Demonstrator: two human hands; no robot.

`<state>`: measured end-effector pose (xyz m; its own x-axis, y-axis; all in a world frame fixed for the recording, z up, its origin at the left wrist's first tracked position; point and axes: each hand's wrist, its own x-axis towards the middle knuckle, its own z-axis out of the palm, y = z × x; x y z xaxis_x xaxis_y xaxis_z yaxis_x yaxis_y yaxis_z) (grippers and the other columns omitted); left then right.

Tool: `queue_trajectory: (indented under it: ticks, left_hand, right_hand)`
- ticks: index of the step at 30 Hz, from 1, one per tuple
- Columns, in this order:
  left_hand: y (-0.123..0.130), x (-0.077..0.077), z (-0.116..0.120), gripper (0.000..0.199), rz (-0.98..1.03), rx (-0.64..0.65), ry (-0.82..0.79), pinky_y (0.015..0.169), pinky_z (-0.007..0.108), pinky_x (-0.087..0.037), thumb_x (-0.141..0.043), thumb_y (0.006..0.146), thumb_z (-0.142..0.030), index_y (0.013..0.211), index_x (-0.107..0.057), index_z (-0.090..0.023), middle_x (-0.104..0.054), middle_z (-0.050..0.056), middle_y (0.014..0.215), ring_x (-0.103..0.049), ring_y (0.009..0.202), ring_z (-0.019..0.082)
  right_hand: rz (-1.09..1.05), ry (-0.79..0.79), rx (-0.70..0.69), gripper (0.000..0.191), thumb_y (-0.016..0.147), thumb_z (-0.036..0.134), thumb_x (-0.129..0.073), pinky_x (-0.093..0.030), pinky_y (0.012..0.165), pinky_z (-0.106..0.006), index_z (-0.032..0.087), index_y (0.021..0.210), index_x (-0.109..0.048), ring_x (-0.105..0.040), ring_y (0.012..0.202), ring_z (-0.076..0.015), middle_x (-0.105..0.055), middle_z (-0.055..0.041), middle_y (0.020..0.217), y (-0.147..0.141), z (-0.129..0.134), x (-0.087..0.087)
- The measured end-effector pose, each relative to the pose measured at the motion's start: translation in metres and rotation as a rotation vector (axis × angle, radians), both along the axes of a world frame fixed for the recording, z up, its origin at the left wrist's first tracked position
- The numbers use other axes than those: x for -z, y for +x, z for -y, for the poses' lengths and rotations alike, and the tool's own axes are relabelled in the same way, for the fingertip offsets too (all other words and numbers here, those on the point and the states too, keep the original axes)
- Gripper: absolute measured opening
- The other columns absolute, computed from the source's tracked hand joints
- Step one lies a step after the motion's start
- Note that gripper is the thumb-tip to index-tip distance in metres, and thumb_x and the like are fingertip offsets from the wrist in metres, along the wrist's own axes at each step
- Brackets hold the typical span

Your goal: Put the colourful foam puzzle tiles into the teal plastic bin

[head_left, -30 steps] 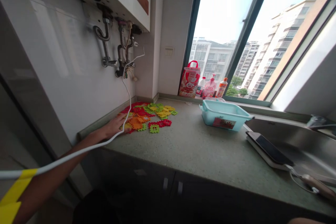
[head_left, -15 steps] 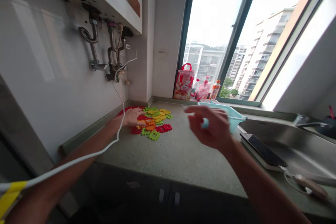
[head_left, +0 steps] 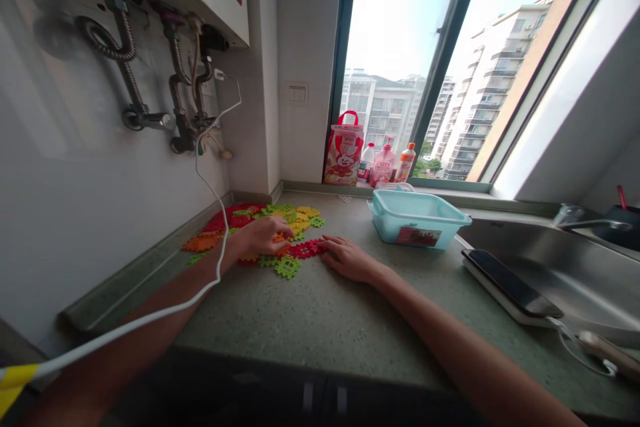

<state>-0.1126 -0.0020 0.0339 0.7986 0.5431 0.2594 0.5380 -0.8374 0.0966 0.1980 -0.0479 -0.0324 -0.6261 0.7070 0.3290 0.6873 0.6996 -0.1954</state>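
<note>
A loose heap of toothed, gear-edged plastic pieces in red, orange, yellow and green lies on the counter. My left hand (head_left: 263, 235) is over the heap, fingers curled and thumb below them, closed around an orange toothed piece (head_left: 281, 241). Part of that piece is hidden by the fingers. My right hand (head_left: 350, 260) rests low on the counter with its fingers stretched out, the tips touching the end of the red toothed pieces (head_left: 306, 249). A green toothed piece (head_left: 287, 267) lies in front, between the hands. Yellow pieces (head_left: 301, 219) are behind them.
A light blue plastic tub (head_left: 420, 219) stands right of my right hand. Farther right are a phone (head_left: 510, 282) and a steel sink (head_left: 590, 280). A white cable (head_left: 165, 310) crosses over my left forearm. Bottles and a red bag (head_left: 344, 155) stand by the window.
My right hand has moved left and down, from in front of the tub to the red pieces, its curled fingers now extended. My left hand's fingers have curled in. The camera view has shifted.
</note>
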Motion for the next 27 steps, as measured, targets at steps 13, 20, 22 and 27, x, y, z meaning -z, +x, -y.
queue_trajectory:
  ticks: [13,20,22,27]
  left_hand:
    - [-0.022,-0.007,-0.009,0.076,-0.139,-0.235,-0.144,0.101,0.032,-0.049,-0.081,0.068,-0.073,0.125,-0.076,-0.024,-0.075,0.009,0.130,-0.069,0.118,0.030]
    - [-0.019,-0.004,-0.009,0.049,-0.128,-0.217,-0.074,0.089,0.030,-0.051,-0.075,0.080,-0.058,0.119,-0.080,-0.028,-0.081,0.005,0.114,-0.074,0.102,0.025]
    - [-0.020,-0.003,-0.010,0.041,-0.149,-0.251,-0.002,0.082,0.029,-0.050,-0.073,0.081,-0.050,0.116,-0.081,-0.029,-0.083,0.004,0.101,-0.075,0.092,0.024]
    - [-0.024,-0.004,-0.016,0.035,-0.165,-0.341,0.096,0.075,0.030,-0.049,-0.067,0.083,-0.032,0.114,-0.081,-0.026,-0.081,0.005,0.084,-0.074,0.079,0.023]
  right_hand:
    - [0.008,0.050,0.318,0.045,0.101,0.034,-0.061,-0.046,0.113,-0.047,0.024,0.145,-0.064,-0.058,0.133,-0.0322,-0.063,-0.0144,0.145,0.013,0.003,-0.006]
    - [-0.096,0.085,0.041,0.043,0.094,0.022,-0.068,-0.047,0.116,-0.051,0.029,0.136,-0.068,-0.057,0.136,-0.0288,-0.062,-0.0084,0.148,0.001,0.016,-0.008]
    - [-0.123,0.095,-0.008,0.036,0.095,0.021,-0.068,-0.048,0.115,-0.052,0.028,0.130,-0.072,-0.059,0.134,-0.0283,-0.064,-0.0090,0.145,0.000,0.017,-0.008]
    - [-0.168,0.136,-0.037,0.037,0.095,0.017,-0.066,-0.051,0.111,-0.053,0.030,0.130,-0.071,-0.063,0.129,-0.0272,-0.070,-0.0070,0.137,0.001,0.017,-0.011]
